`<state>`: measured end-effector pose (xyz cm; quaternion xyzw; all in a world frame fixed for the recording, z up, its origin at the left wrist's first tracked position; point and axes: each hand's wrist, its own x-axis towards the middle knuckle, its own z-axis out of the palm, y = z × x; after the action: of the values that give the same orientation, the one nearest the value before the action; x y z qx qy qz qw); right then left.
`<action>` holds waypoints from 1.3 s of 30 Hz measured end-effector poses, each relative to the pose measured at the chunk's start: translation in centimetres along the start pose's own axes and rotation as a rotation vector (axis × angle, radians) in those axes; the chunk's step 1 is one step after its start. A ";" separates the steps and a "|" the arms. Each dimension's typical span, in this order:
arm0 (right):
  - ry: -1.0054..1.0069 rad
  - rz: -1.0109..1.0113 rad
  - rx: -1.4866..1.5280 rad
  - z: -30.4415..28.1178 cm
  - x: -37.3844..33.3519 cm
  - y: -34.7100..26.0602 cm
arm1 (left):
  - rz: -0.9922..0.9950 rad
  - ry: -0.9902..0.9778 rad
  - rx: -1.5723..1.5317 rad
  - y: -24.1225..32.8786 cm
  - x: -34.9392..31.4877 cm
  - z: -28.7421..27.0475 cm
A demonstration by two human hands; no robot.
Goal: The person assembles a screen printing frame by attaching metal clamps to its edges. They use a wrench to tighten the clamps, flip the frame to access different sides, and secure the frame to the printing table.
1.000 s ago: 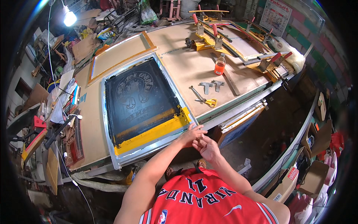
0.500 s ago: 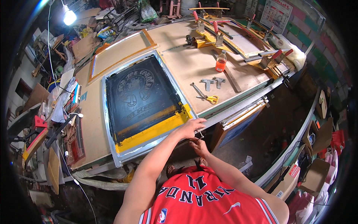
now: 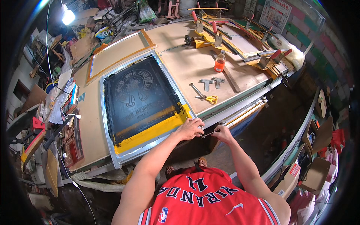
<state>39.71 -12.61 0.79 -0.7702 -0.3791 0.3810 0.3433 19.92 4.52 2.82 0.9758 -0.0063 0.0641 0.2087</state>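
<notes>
A screen-printing frame (image 3: 132,151) with a dark, patterned mesh and yellow tape along its near side lies on the table. At its near right corner my left hand (image 3: 190,128) is closed, fingers curled around a small metal piece whose kind I cannot make out. Just right of it, my right hand (image 3: 224,134) pinches the end of a thin, light metal tool (image 3: 210,133). The tool's other end reaches to the left hand's fingertips, over the table edge. Both forearms come up from below.
Yellow-handled scissors (image 3: 211,99), two metal brackets (image 3: 206,84) and a bottle of orange liquid (image 3: 220,62) stand or lie beyond my hands. A wooden frame (image 3: 147,39) is at the far left. A clamp rig (image 3: 215,39) fills the far right. Framed screens (image 3: 245,119) lean below the table edge.
My right hand has moved up and to the right, away from my left hand, and the thin tool now shows between them. My left hand has stayed near the frame's corner.
</notes>
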 end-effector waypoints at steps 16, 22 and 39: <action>-0.190 0.335 1.602 9.6 -8.0 -7.8 | 0.114 -0.039 -0.066 -1.4 1.2 0.2; -0.385 0.167 1.140 15.9 -4.8 -1.8 | 0.087 -0.020 -0.006 -1.2 0.5 0.2; -0.122 -0.148 -0.247 -2.5 1.4 -1.8 | 0.067 -0.061 0.088 0.0 0.8 -0.6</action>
<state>41.79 -11.14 3.00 -0.7519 -0.4991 0.3512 0.2495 20.66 4.75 3.52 0.9848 -0.0426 0.0413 0.1632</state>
